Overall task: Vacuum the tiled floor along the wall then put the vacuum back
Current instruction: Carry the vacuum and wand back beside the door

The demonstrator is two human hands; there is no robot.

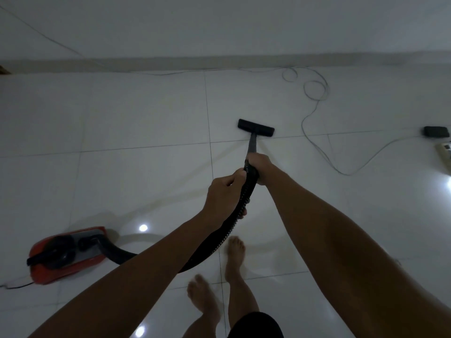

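Note:
A red canister vacuum [66,254] sits on the white tiled floor [136,113] at the lower left. Its black ribbed hose [219,237] curves up to a dark wand [252,143] ending in a black floor nozzle [256,128], which rests flat on the tiles some way short of the wall's baseboard [219,62]. My right hand [260,167] grips the top of the wand where the hose joins. Just behind it, my left hand [227,193] grips the ribbed hose.
A thin grey cable [314,93] loops over the floor at the right, running along the baseboard. A black box [436,131] and a white device [445,150] lie at the right edge. My bare feet [219,276] stand on the tiles below the hose.

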